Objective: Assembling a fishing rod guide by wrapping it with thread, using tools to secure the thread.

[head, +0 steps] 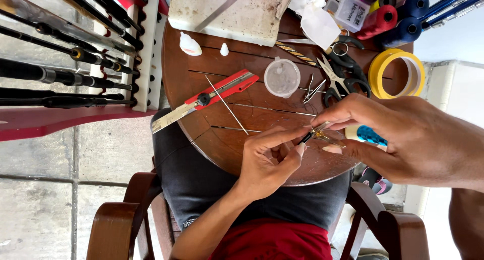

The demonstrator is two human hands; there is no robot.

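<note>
Both hands work over the near edge of the round table (201,78). Left hand (267,159): fingers curled, thumb and forefinger pinched shut on the dark lower end of a thin rod (315,133) (black at the left-hand end, golden toward the right hand). Right hand (403,139): thumb and forefinger closed on the golden end of the same rod, other fingers loosely spread. The rod spans the short gap between the two pinches, tilted, just above the table's near edge. What exactly the golden part is cannot be told; possibly a guide ring.

A blue object (370,135) shows under the right palm; whether it is held is unclear.

On the table: red knife (212,96) toward the left edge, blade extended, with a thin needle (227,105) lying across it; clear lid (282,77) at centre; scissors (340,76) and yellow tape (396,73) toward the right edge; thread spools (388,18) at the far right.
</note>
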